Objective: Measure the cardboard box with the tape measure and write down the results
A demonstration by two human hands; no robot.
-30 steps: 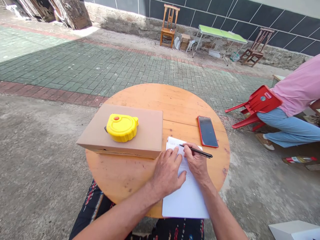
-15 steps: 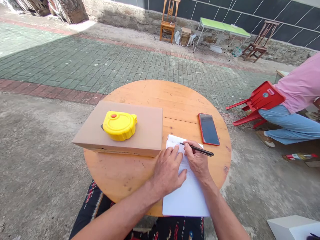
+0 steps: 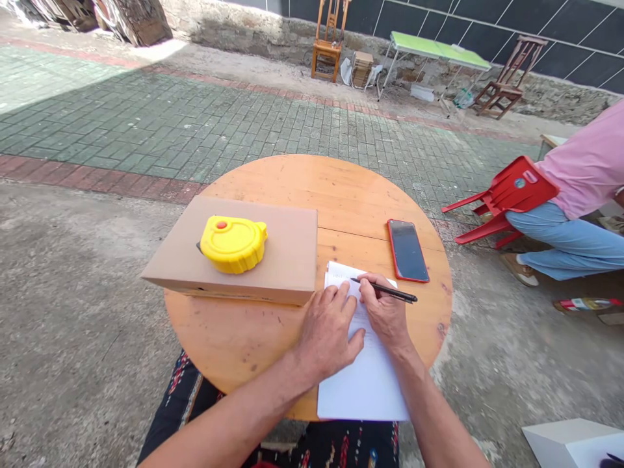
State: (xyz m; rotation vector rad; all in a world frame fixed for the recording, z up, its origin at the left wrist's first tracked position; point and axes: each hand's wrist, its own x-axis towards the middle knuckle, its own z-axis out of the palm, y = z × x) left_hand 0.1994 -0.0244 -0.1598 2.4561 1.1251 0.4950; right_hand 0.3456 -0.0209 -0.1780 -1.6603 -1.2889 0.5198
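A white sheet of paper (image 3: 363,383) lies at the near right of the round wooden table (image 3: 341,195). My left hand (image 3: 329,331) rests flat on the paper's left edge, fingers stretched out. My right hand (image 3: 385,312) pinches a black pen (image 3: 390,292) whose tip touches the top of the paper. To the left a flat cardboard box (image 3: 287,253) carries a yellow tape measure (image 3: 233,244). A red-cased phone (image 3: 407,250) lies face up just beyond my right hand.
A person in a pink top and blue trousers (image 3: 580,195) sits on a tipped red plastic chair (image 3: 507,198) at the right. A white box (image 3: 570,442) is at the bottom right. Wooden chairs (image 3: 329,45) and a green folding table (image 3: 439,55) stand by the far wall.
My view has shifted slightly, so the table sits a little higher in the picture. My hands and the pen stay in nearly the same place on the paper.
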